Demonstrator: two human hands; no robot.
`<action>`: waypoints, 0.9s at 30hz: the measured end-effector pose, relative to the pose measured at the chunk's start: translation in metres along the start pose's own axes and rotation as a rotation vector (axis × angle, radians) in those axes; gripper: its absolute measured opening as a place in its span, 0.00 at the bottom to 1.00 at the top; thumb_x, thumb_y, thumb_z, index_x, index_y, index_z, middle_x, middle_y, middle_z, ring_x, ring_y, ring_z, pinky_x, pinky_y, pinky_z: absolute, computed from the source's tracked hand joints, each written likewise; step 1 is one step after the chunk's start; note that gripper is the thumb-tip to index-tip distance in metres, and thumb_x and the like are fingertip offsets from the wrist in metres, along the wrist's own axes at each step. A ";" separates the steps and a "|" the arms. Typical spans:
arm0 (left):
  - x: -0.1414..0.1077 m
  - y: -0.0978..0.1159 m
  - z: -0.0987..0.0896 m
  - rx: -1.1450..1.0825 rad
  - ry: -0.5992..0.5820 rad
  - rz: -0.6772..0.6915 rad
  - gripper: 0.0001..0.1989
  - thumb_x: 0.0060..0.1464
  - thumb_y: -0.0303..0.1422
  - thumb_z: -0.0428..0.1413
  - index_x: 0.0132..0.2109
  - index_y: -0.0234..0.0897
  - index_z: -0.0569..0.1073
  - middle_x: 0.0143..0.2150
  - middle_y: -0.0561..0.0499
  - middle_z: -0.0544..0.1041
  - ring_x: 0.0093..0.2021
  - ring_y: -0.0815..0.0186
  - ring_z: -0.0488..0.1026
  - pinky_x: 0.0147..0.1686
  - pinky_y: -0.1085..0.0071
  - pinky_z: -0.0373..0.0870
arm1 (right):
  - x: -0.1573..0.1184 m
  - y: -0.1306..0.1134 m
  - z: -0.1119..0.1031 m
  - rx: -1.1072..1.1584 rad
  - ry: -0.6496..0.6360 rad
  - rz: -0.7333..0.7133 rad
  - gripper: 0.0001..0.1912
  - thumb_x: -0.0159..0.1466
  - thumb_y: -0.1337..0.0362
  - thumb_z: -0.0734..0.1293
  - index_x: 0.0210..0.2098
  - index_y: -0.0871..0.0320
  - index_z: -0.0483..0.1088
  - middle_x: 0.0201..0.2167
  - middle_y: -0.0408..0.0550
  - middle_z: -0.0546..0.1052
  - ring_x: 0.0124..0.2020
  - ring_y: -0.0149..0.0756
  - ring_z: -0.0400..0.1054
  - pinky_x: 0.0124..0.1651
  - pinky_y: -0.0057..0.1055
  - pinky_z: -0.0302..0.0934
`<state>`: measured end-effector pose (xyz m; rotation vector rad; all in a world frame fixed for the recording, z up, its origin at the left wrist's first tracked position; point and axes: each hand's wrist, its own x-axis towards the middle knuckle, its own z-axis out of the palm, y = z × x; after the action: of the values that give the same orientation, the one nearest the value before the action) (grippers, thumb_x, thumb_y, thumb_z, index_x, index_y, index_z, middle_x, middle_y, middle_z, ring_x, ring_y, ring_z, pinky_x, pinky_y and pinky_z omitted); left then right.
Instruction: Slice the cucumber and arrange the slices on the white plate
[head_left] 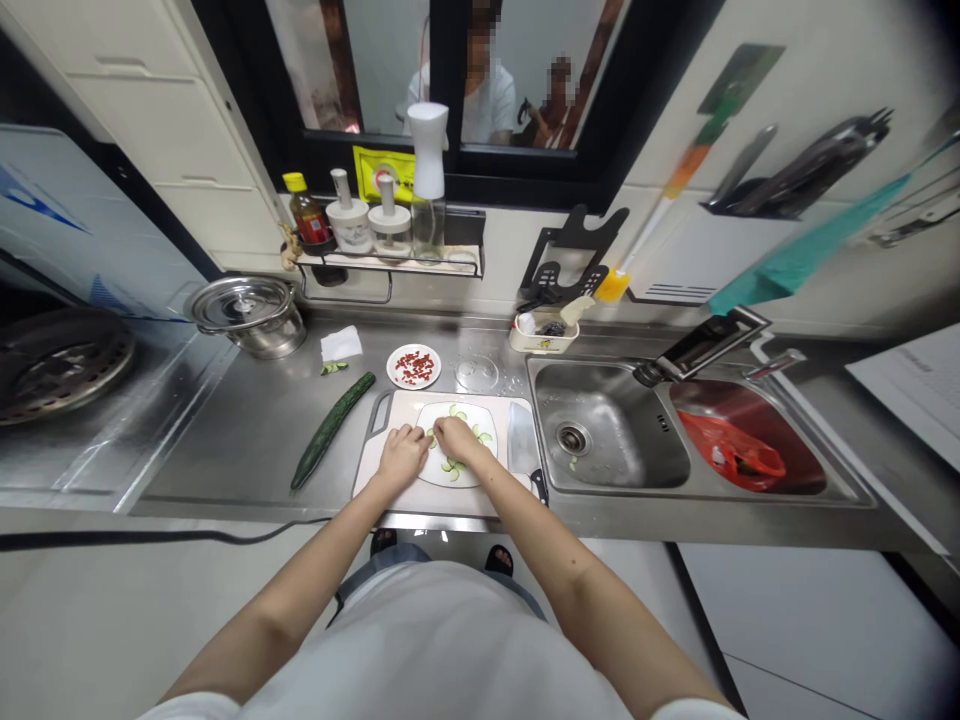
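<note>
A white plate (475, 473) with thin cucumber slices (453, 467) lies on a white cutting board (390, 412) at the counter's front edge. My left hand (402, 455) rests on the plate's left rim, fingers curled near the slices. My right hand (457, 437) is over the plate's middle, fingertips pinched down among the slices; whether it grips one is unclear. A cleaver (522, 440) lies flat on the board's right side. A whole cucumber (331, 428) lies on the steel counter left of the board.
A small dish of red pieces (413, 366) and a glass lid (476, 374) sit behind the board. Sink (607, 420) to the right, red bag (731, 452) in its second basin. Steel pot (247, 312) and stove at left. Condiment shelf (390, 262) behind.
</note>
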<state>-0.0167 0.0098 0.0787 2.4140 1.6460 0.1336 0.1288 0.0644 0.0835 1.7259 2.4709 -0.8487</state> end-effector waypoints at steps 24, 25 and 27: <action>0.007 -0.023 0.005 -0.237 0.223 -0.235 0.16 0.55 0.25 0.47 0.43 0.41 0.78 0.44 0.48 0.75 0.48 0.59 0.67 0.51 0.63 0.62 | -0.029 0.085 -0.032 0.628 0.593 0.200 0.17 0.59 0.62 0.58 0.41 0.59 0.74 0.30 0.48 0.77 0.37 0.38 0.70 0.43 0.33 0.63; 0.007 -0.020 0.005 -0.222 0.201 -0.198 0.16 0.55 0.25 0.48 0.43 0.42 0.78 0.44 0.47 0.75 0.48 0.59 0.66 0.50 0.63 0.62 | -0.030 0.084 -0.030 0.628 0.587 0.202 0.16 0.59 0.62 0.58 0.41 0.59 0.74 0.30 0.47 0.77 0.37 0.38 0.70 0.43 0.33 0.63; 0.006 -0.015 0.006 -0.185 0.154 -0.122 0.16 0.55 0.25 0.48 0.43 0.43 0.79 0.45 0.47 0.74 0.48 0.59 0.66 0.49 0.62 0.61 | -0.032 0.083 -0.026 0.625 0.575 0.211 0.16 0.59 0.62 0.58 0.41 0.59 0.73 0.30 0.46 0.77 0.37 0.37 0.70 0.44 0.32 0.63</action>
<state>-0.0272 0.0199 0.0688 2.2084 1.7555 0.4418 0.2211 0.0676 0.0804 2.7160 2.3881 -1.3642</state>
